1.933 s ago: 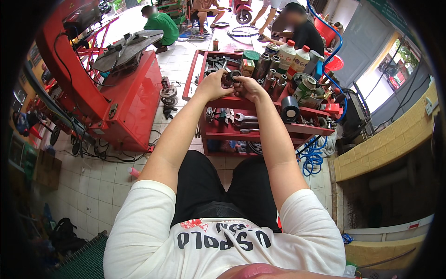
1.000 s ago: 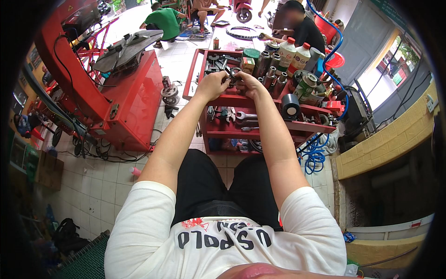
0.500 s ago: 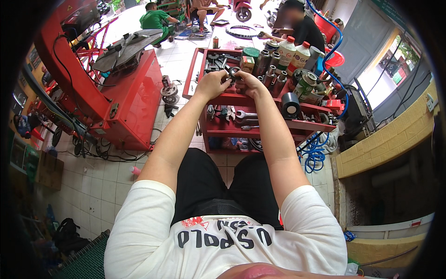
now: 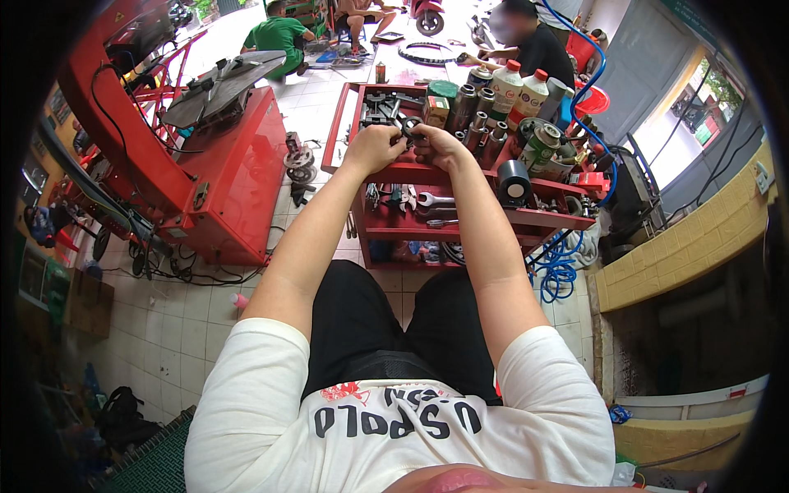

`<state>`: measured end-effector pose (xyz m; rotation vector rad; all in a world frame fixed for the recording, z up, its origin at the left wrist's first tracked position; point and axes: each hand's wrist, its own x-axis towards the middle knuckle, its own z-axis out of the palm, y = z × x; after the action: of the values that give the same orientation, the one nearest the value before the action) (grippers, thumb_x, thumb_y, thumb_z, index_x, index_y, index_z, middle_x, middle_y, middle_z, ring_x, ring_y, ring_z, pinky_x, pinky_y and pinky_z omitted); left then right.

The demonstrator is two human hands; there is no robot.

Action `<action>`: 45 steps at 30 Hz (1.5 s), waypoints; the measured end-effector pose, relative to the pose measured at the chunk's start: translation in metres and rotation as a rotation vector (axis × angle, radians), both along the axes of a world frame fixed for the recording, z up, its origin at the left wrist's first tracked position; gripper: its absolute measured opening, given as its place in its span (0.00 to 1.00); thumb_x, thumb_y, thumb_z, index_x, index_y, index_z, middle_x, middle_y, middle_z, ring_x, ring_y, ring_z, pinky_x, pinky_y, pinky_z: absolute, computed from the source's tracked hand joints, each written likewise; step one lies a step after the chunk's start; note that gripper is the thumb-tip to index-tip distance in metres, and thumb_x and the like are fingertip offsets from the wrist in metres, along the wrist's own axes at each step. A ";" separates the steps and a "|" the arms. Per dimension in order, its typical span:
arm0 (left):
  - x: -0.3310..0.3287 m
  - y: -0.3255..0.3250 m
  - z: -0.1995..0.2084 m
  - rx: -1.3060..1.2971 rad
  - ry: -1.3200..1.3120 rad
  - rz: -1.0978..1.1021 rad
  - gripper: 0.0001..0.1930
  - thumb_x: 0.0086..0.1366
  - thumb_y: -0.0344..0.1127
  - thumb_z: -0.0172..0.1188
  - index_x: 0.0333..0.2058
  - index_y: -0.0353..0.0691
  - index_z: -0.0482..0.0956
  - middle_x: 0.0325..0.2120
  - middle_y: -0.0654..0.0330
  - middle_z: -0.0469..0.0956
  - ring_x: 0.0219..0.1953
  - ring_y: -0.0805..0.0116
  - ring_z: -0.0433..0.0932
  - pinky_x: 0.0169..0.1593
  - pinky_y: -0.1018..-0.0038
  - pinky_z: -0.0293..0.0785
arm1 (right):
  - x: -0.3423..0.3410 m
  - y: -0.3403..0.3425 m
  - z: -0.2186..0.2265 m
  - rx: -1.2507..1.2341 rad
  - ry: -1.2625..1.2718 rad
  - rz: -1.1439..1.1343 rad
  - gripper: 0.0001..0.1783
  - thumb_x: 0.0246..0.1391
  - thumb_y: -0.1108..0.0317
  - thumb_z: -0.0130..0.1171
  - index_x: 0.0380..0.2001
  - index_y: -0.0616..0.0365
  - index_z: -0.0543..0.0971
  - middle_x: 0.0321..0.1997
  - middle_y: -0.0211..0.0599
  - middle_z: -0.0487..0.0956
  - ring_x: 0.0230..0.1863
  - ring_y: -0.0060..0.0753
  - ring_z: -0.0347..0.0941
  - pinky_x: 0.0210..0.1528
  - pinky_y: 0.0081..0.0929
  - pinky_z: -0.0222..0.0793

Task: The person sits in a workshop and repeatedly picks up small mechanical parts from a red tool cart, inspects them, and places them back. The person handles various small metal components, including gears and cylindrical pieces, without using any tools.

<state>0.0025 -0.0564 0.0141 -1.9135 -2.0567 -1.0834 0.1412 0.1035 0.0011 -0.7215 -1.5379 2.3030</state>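
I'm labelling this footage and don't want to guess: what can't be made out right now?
All in the head view:
- Dark round part: partly covered by the left hand and right hand; exact kind unclear.
- Red scooter: upper portion cut off by the top edge.
- Wrench: far end hidden by the right forearm.
- Bottom-shelf items: too small and shadowed.

Workshop with tool cart [image 4: 398, 175], wrenches [image 4: 436, 200]

That red cart [image 4: 411, 174] has 2 red-capped bottles [image 4: 505, 87] and metal tubes [image 4: 465, 105] on top, wrenches [image 4: 436, 200] below.
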 end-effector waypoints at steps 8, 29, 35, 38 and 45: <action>0.002 -0.001 0.002 0.007 0.017 -0.002 0.15 0.65 0.44 0.67 0.35 0.36 0.86 0.30 0.47 0.86 0.35 0.48 0.87 0.41 0.57 0.81 | 0.001 -0.001 0.000 0.024 -0.006 -0.001 0.07 0.62 0.60 0.66 0.33 0.47 0.79 0.23 0.19 0.71 0.23 0.19 0.61 0.32 0.27 0.62; -0.001 0.002 -0.001 0.005 0.005 -0.014 0.16 0.69 0.46 0.62 0.37 0.39 0.89 0.28 0.45 0.85 0.34 0.44 0.86 0.41 0.55 0.81 | 0.001 0.005 -0.002 0.002 0.011 0.039 0.08 0.63 0.59 0.66 0.34 0.48 0.79 0.23 0.19 0.69 0.23 0.21 0.62 0.33 0.29 0.63; 0.000 -0.001 0.001 -0.020 -0.004 -0.003 0.15 0.68 0.45 0.64 0.37 0.38 0.89 0.28 0.47 0.86 0.32 0.47 0.87 0.39 0.58 0.81 | 0.001 0.000 0.001 0.015 0.003 0.022 0.07 0.63 0.60 0.66 0.34 0.48 0.79 0.23 0.18 0.69 0.23 0.20 0.61 0.32 0.28 0.62; 0.000 0.000 0.001 -0.005 -0.010 -0.016 0.14 0.67 0.44 0.65 0.37 0.38 0.89 0.28 0.48 0.86 0.32 0.49 0.87 0.39 0.59 0.81 | 0.002 0.000 0.001 0.017 0.003 0.020 0.07 0.63 0.60 0.66 0.34 0.47 0.79 0.23 0.18 0.68 0.23 0.20 0.60 0.32 0.27 0.62; -0.002 0.002 -0.004 0.020 0.000 -0.009 0.12 0.66 0.42 0.68 0.36 0.38 0.89 0.28 0.49 0.87 0.32 0.51 0.87 0.39 0.60 0.82 | 0.003 -0.002 0.004 0.018 0.002 0.025 0.08 0.63 0.61 0.66 0.33 0.47 0.77 0.22 0.18 0.68 0.22 0.20 0.60 0.31 0.27 0.62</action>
<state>0.0006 -0.0546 0.0105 -1.9151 -2.0310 -1.1016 0.1443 0.1012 0.0046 -0.6996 -1.5731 2.3044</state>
